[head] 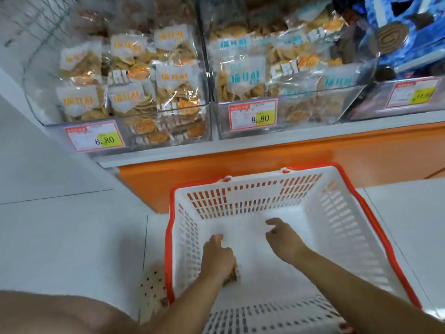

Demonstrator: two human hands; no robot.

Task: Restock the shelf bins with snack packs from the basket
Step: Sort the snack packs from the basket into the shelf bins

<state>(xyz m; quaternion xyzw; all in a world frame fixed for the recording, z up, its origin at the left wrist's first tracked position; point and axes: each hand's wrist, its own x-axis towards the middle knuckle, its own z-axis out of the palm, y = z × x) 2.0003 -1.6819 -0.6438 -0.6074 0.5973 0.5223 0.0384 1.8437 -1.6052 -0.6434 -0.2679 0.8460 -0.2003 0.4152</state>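
A white basket [337,213] with a red rim stands on the floor below the shelf. Both my hands reach down into it. My left hand [216,256] grips a clear snack pack [234,273] of yellow crackers, mostly hidden under the hand. My right hand [281,239] hovers over the basket's white bottom with loosely curled fingers and holds nothing. Above, a clear bin [149,131] holds orange-labelled cracker packs [127,97]. The bin to its right [301,112] holds blue-labelled packs [243,78].
A third bin [409,97] at far right holds blue bags. Price tags reading 8.80 sit on the front of the two cracker bins. An orange shelf base [240,169] runs behind the basket. My knee [60,312] fills the lower left. White floor tiles lie at left.
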